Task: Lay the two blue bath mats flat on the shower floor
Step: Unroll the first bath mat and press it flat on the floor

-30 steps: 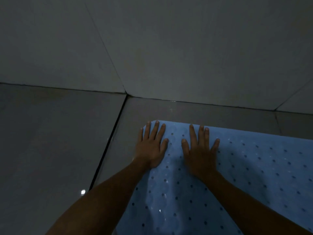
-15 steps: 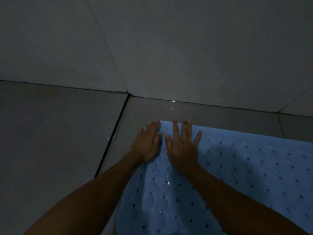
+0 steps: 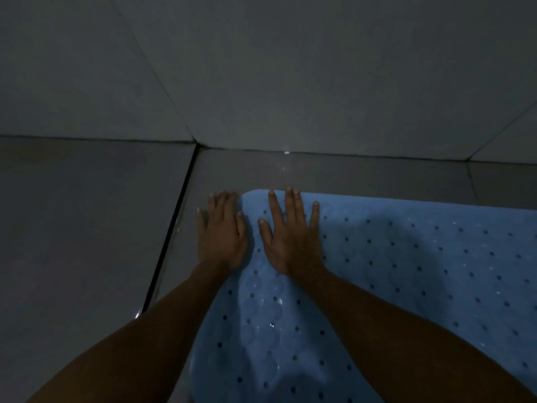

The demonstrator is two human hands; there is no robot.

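A light blue bath mat with rows of small dark holes lies on the grey tiled shower floor, filling the lower right of the head view. My right hand presses flat on the mat's far left corner, fingers spread. My left hand lies flat at the mat's left edge, mostly on the bare tile, fingers together. Neither hand grips anything. Only one mat is in view.
The grey tiled wall rises just beyond the mat's far edge. A dark grout line runs along the floor left of my left hand. The light is dim.
Both hands have slid leftward across the mat toward its far left corner. My left hand has gone from resting on the mat to mostly on the tile beside it.
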